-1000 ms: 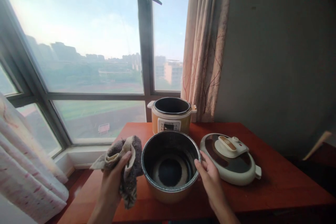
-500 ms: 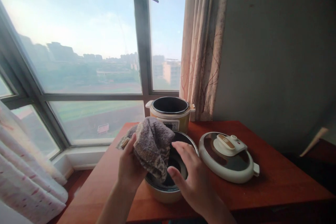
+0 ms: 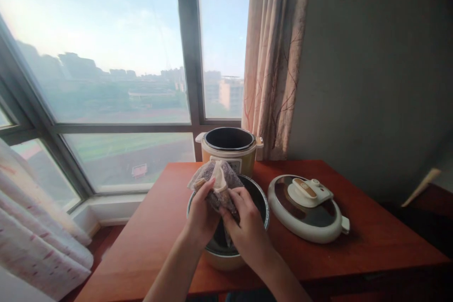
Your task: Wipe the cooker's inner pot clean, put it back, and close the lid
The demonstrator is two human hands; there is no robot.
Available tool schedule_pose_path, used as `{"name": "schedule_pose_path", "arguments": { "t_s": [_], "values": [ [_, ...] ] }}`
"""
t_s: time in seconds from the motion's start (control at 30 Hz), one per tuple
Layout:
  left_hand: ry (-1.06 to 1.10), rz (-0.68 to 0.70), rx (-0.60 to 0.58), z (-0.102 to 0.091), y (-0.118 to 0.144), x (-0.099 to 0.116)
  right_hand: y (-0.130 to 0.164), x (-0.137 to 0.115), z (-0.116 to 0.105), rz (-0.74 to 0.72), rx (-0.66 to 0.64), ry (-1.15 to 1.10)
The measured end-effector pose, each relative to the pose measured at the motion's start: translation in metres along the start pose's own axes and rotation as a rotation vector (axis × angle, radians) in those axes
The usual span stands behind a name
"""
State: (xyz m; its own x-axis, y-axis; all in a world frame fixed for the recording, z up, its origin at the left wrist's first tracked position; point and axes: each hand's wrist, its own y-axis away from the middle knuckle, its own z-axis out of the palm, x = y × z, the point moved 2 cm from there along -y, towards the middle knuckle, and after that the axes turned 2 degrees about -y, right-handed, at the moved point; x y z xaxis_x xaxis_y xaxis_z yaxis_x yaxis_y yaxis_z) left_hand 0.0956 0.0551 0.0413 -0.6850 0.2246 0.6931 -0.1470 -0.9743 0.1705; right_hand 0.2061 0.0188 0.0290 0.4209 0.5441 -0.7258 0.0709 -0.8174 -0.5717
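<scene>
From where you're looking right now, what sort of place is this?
Probably a room in a home, above ground level: large windows look out over distant buildings, a patterned curtain hangs alongside, and a cooker stands on a wooden table.

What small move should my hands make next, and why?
Probably lower the bunched cloth into the nearer pot: your left hand and right hand both grip it, and it appears to be over the pot's open mouth, so little sideways movement seems needed.
</scene>
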Motion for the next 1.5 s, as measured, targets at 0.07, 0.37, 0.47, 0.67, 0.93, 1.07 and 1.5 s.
{"name": "schedule_pose_path", "arguments": {
  "t_s": [0.07, 0.37, 0.47, 0.67, 0.93, 1.07, 1.5],
  "values": [
    [0.003, -0.02, 0.005, -0.001, -0.001, 0.001, -0.005, 0.004, -0.004, 0.041, -0.02, -0.157],
    [-0.017, 0.018, 0.053, 0.001, -0.002, -0.011, -0.002, 0.007, 0.001, 0.068, 0.149, -0.176],
    [-0.031, 0.055, 0.027, 0.002, 0.0, -0.013, -0.009, 0.019, -0.006, 0.215, 0.299, -0.248],
    [-0.063, 0.152, -0.011, 0.004, 0.007, -0.014, -0.017, 0.006, -0.002, 0.132, 0.335, -0.132],
    [-0.008, 0.016, -0.003, -0.003, 0.005, -0.014, -0.005, -0.021, 0.005, -0.104, -0.03, 0.051],
    [-0.005, -0.026, -0.026, -0.003, 0.004, -0.012, -0.008, -0.018, 0.008, -0.105, -0.031, 0.23],
    [-0.19, -0.08, 0.054, -0.021, 0.002, 0.002, -0.034, 0.023, -0.051, 0.49, 0.387, -0.418]
  ]
}}
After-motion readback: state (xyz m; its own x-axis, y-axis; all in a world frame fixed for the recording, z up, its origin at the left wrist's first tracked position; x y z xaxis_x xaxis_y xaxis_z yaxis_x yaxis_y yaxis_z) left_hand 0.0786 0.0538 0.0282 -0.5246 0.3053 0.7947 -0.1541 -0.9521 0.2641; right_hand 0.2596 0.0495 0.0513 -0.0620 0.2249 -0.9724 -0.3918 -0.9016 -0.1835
